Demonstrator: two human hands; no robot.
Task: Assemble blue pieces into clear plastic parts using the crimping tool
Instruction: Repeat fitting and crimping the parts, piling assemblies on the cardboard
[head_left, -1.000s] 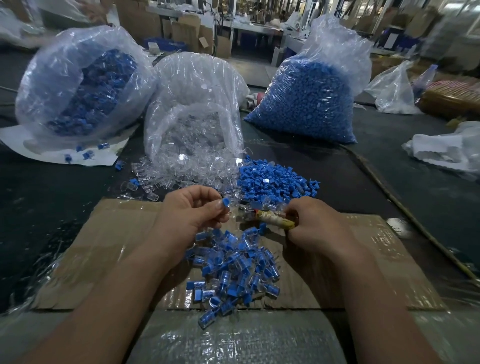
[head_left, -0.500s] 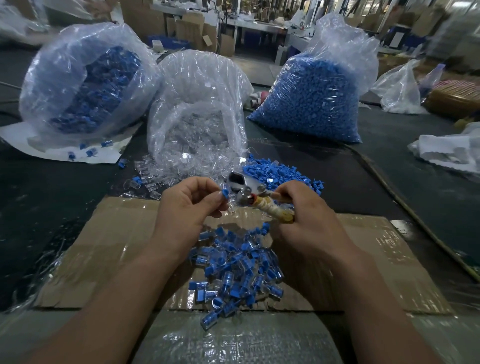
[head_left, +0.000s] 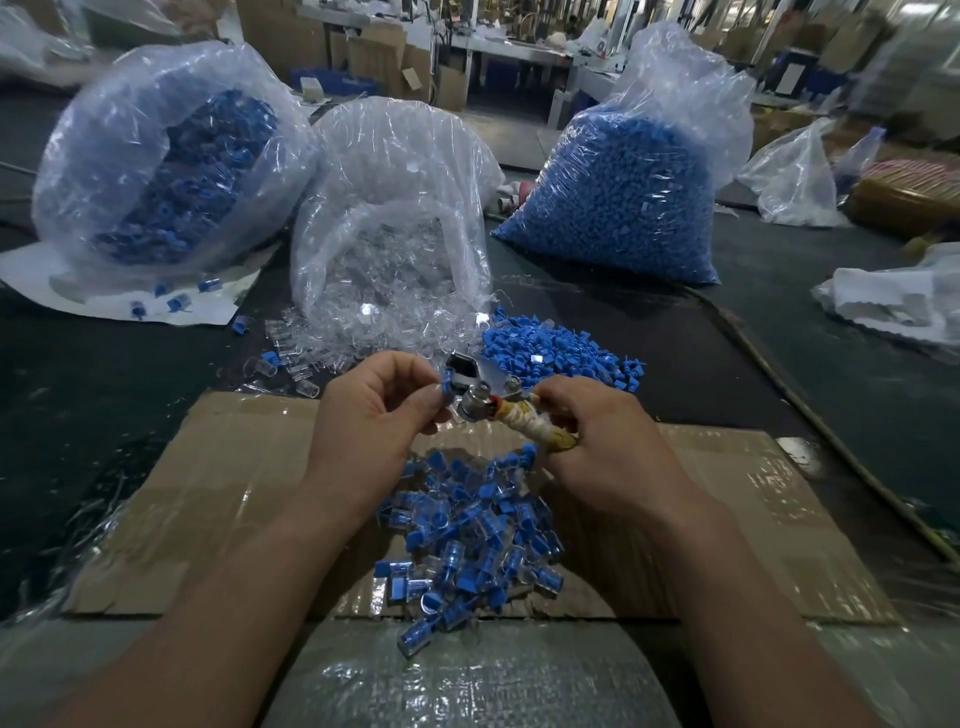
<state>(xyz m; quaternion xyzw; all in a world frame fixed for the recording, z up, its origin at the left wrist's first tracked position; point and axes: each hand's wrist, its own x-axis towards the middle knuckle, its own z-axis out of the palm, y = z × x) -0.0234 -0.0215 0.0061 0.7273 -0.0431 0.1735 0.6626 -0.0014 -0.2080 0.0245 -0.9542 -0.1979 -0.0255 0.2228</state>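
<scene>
Pinching a blue piece (head_left: 445, 387) between thumb and fingertips, my left hand (head_left: 374, 415) has it right up against the metal head of the crimping tool (head_left: 485, 402), above the cardboard (head_left: 234, 493).

— Is it seated in a clear part?

— I can't tell. It's tiny, and my thumb covers most of it.

— And the other hand?

— My right hand (head_left: 608, 457) is curled round the tool's wrapped handles, fingers closed on them.

— What worries you?

— My left fingertips are almost touching the head. If I squeeze before the piece sits square, I reckon it gets crushed crooked, or I nip a finger.

— And if it slips?

— It drops straight into the heap of finished pieces (head_left: 467, 535) under my hands. An unpressed one would be hard to pick out among them.

— Supplies?

— Loose blue pieces (head_left: 561, 353) lie on the table (head_left: 78, 405) just beyond the tool, beside clear parts (head_left: 332, 343) spilling from their bag (head_left: 389, 171). Further back, a full blue bag (head_left: 613, 197) stands on the right and a mixed bag (head_left: 161, 161) on the left.
</scene>
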